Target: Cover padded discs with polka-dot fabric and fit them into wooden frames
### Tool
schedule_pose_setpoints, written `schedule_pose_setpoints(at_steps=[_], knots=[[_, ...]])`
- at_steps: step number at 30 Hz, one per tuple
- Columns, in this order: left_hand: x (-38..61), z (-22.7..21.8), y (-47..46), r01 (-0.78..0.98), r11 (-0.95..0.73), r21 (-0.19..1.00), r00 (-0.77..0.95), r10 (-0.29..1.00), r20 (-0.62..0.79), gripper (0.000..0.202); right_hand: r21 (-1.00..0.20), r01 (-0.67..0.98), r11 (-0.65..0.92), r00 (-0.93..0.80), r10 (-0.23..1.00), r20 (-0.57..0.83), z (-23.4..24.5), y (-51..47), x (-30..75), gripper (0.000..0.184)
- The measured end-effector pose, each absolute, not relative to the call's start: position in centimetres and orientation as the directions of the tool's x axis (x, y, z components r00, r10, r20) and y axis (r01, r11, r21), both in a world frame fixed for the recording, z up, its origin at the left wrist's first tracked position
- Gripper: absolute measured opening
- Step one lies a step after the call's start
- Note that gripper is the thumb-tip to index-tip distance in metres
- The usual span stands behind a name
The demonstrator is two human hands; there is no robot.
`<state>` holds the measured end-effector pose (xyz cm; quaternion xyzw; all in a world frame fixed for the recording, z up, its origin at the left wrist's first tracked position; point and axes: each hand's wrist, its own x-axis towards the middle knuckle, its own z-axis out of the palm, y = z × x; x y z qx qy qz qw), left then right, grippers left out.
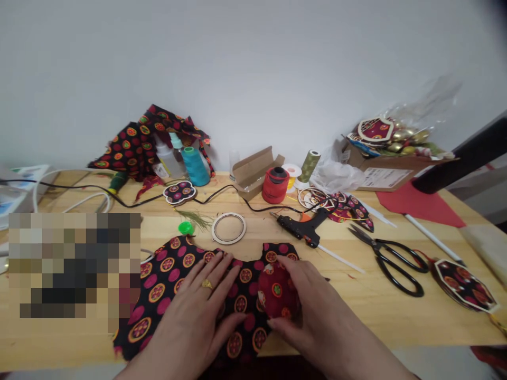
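Note:
A black cloth with magenta dots and orange medallions (157, 292) is spread at the front of the table. My left hand (202, 301), a gold ring on one finger, lies flat on this cloth with its fingers stretched out. In my right hand (311, 301) is a round dark-red fabric piece (277, 290) with small flower motifs, gripped at its right edge between thumb and fingers. It rests over the cloth's right part. Just beyond the cloth are a pale ring-shaped frame (228, 228) and a small green cap (186, 228).
A black glue gun (303, 227) and black-handled scissors (390, 258) lie right of the cloth. Farther back stand a teal thread cone (196, 166), a red spool (275, 186), an open small carton (253, 171) and a filled cardboard box (390, 171). A black cable crosses behind.

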<state>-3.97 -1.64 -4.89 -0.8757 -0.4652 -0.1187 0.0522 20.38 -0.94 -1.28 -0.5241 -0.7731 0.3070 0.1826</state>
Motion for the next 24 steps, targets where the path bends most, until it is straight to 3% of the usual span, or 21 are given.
schedule_pose_setpoints(at_steps=[4, 8, 13, 15, 18, 21, 24], knots=[[-5.7, -4.9, 0.0, 0.804, -0.592, 0.043, 0.575, 0.795, 0.194, 0.067, -0.602, 0.746, 0.285, -0.372, 0.928, -0.021, -1.7, -1.0, 20.5, 0.076], [-6.3, -4.6, 1.2, 0.786, -0.614, 0.067, 0.599, 0.784, 0.163, 0.065, -0.645, 0.718, 0.261, -0.340, 0.940, 0.002, -1.4, -0.6, 21.4, 0.072], [-4.3, -3.9, -0.5, 0.743, -0.660, 0.107, 0.605, 0.732, 0.315, 0.052, -0.736, 0.673, 0.071, -0.080, 0.997, 0.023, -0.8, 0.2, 23.4, 0.067], [-2.7, -3.4, -1.4, 0.709, -0.682, 0.182, 0.585, 0.712, 0.389, 0.039, -0.803, 0.594, 0.043, 0.011, 0.998, 0.062, -0.7, 0.5, 23.9, 0.066], [0.0, -2.9, -2.1, 0.701, -0.663, 0.262, 0.521, 0.728, 0.446, 0.021, -0.938, 0.344, 0.038, 0.132, 0.987, 0.088, -0.8, 0.8, 24.2, 0.062], [2.4, -3.1, -1.6, 0.698, -0.693, 0.181, 0.598, 0.702, 0.387, 0.022, -0.996, 0.080, 0.032, 0.157, 0.987, 0.045, -1.0, 1.0, 24.4, 0.054], [3.7, -3.8, -1.0, 0.688, -0.719, 0.097, 0.652, 0.672, 0.351, 0.011, -0.999, -0.042, 0.016, 0.114, 0.993, 0.011, -1.2, 0.8, 24.9, 0.048]])
